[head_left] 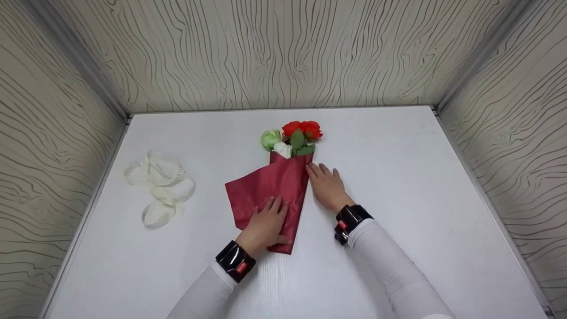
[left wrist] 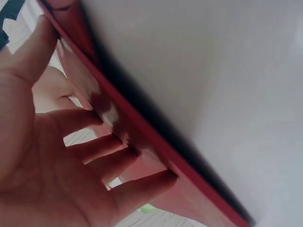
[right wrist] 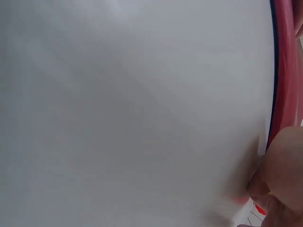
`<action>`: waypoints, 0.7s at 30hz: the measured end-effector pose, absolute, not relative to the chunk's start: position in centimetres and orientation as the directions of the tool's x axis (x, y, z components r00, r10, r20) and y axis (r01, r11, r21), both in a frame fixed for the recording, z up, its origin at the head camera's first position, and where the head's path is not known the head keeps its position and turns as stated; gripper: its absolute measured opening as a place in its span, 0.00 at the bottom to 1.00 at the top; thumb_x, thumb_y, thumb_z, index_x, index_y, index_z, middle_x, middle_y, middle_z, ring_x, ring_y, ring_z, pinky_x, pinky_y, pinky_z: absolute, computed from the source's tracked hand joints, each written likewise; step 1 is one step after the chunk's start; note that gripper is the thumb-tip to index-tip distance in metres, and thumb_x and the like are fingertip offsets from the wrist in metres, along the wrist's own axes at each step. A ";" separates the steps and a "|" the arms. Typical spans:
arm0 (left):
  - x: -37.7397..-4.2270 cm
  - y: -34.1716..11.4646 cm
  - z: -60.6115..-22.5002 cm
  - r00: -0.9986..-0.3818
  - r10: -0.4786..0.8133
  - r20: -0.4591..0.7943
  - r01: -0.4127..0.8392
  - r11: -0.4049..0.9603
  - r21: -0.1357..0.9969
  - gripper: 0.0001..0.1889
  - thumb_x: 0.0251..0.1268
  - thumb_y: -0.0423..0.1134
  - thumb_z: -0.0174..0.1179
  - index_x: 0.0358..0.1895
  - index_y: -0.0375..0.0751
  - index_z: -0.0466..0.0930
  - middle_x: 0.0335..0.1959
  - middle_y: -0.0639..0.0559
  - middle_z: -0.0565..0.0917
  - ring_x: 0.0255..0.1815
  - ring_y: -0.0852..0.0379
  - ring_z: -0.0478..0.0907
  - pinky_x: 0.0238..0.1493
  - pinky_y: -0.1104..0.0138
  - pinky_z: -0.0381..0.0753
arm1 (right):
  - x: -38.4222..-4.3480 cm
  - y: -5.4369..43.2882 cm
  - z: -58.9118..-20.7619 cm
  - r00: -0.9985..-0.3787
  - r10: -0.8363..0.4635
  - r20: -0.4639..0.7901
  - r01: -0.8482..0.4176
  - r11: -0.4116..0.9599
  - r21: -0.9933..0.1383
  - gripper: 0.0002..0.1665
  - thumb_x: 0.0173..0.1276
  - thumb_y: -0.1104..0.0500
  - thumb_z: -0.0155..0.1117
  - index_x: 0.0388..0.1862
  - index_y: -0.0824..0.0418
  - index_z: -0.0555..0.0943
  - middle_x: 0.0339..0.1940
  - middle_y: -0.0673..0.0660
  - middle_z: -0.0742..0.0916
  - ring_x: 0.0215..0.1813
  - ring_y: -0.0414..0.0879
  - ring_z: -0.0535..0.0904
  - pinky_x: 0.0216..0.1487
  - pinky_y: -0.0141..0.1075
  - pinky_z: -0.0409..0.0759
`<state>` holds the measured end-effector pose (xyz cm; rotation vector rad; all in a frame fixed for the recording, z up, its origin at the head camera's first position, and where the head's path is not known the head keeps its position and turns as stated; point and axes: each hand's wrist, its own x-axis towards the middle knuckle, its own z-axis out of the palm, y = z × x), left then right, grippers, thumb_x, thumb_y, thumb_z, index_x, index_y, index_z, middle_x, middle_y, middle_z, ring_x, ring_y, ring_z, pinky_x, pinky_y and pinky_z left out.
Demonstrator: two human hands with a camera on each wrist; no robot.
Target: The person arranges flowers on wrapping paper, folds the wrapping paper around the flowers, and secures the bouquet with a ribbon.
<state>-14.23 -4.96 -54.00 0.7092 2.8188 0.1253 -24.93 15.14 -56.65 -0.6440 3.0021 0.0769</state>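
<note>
Dark red wrapping paper [head_left: 261, 181] lies on the white table, folded around a small bunch of artificial flowers. Red blooms [head_left: 303, 129], a pale green bloom [head_left: 270, 140], a white bloom [head_left: 282, 149] and green leaves stick out of its far end. My left hand [head_left: 266, 226] rests on the lower part of the paper with fingers spread and nearly straight; in the left wrist view its fingertips [left wrist: 168, 176] press on the red paper. At the paper's right edge, near the flowers, my right hand [head_left: 328, 186] lies with its fingertips touching the fold. The stems are hidden inside the paper.
A loosely coiled cream ribbon [head_left: 166, 186] with printed lettering lies on the left side of the table [head_left: 398, 146]. Wood-grain patterned panels [head_left: 283, 53] enclose the table at the back and both sides. Black camera bands [head_left: 235, 261] sit on both wrists.
</note>
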 end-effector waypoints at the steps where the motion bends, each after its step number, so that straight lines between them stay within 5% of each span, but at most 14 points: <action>1: -14.2 -5.0 -54.0 -0.855 0.478 -0.202 0.457 0.878 0.142 0.51 0.40 0.66 0.60 0.67 0.41 0.53 0.66 0.42 0.55 0.66 0.41 0.49 0.51 0.44 0.64 | -25.2 15.1 -56.6 -0.912 -0.403 -0.077 -0.406 0.913 0.032 0.28 0.70 0.61 0.39 0.69 0.57 0.54 0.68 0.54 0.60 0.66 0.55 0.54 0.57 0.57 0.58; 21: -14.3 -4.9 -54.1 -0.858 0.465 -0.216 0.438 0.884 0.163 0.51 0.41 0.65 0.61 0.68 0.42 0.53 0.67 0.42 0.54 0.67 0.42 0.48 0.53 0.44 0.62 | -27.6 14.7 -56.1 -0.938 -0.326 -0.113 -0.326 0.945 -0.018 0.25 0.71 0.63 0.34 0.67 0.61 0.55 0.69 0.55 0.57 0.68 0.55 0.51 0.62 0.55 0.50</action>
